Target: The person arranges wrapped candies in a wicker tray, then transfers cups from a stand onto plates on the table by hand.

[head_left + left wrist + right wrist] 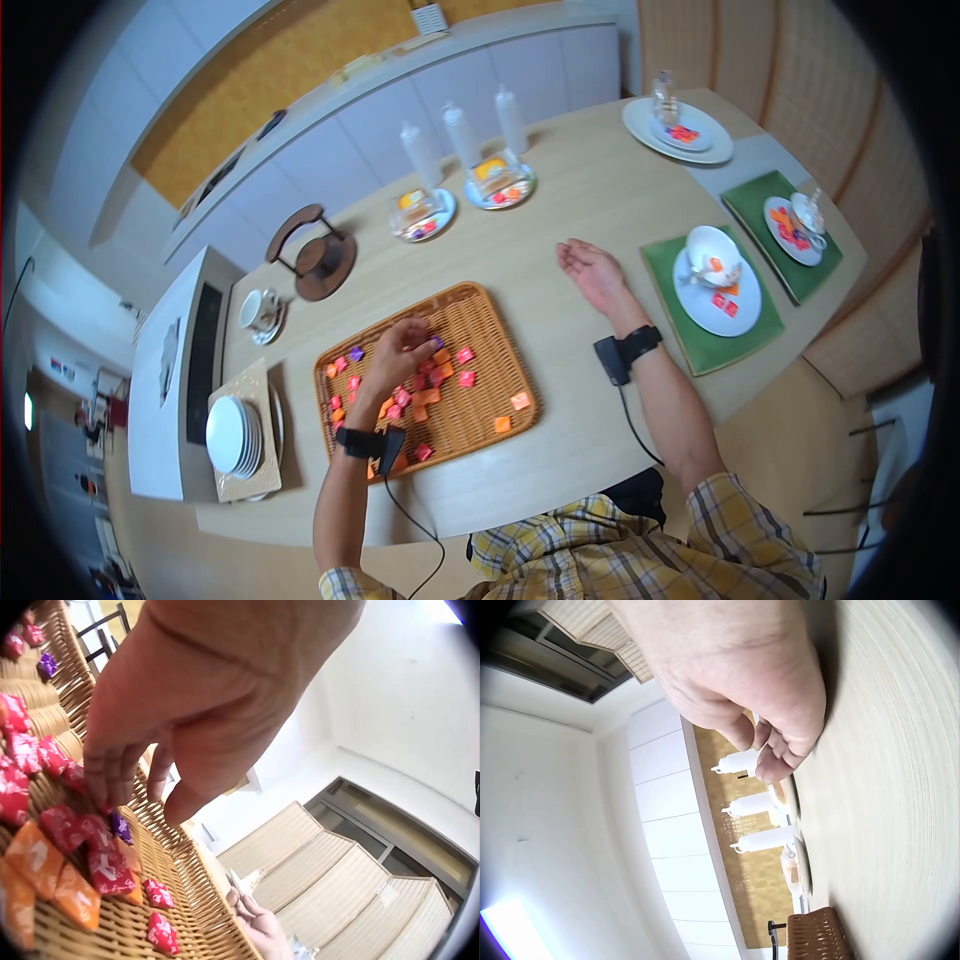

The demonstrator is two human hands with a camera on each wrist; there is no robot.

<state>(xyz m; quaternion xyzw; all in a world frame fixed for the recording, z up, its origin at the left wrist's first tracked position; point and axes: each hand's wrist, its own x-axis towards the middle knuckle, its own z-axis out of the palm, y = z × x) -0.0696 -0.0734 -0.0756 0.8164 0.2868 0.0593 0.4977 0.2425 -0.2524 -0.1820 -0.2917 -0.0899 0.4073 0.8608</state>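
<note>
A wicker tray lies on the wooden table, holding several small red packets, orange packets and a few purple ones. My left hand reaches into the tray's middle. In the left wrist view its fingers point down and touch the red packets beside a purple packet, with the thumb held apart. My right hand rests on the bare table to the right of the tray. Its fingers are loosely curled and hold nothing.
Two green placemats with plates and a white cup lie at the right. Three white squeeze bottles and two glass dishes stand at the far edge. A stack of white plates, a cup and a wooden stand are at the left.
</note>
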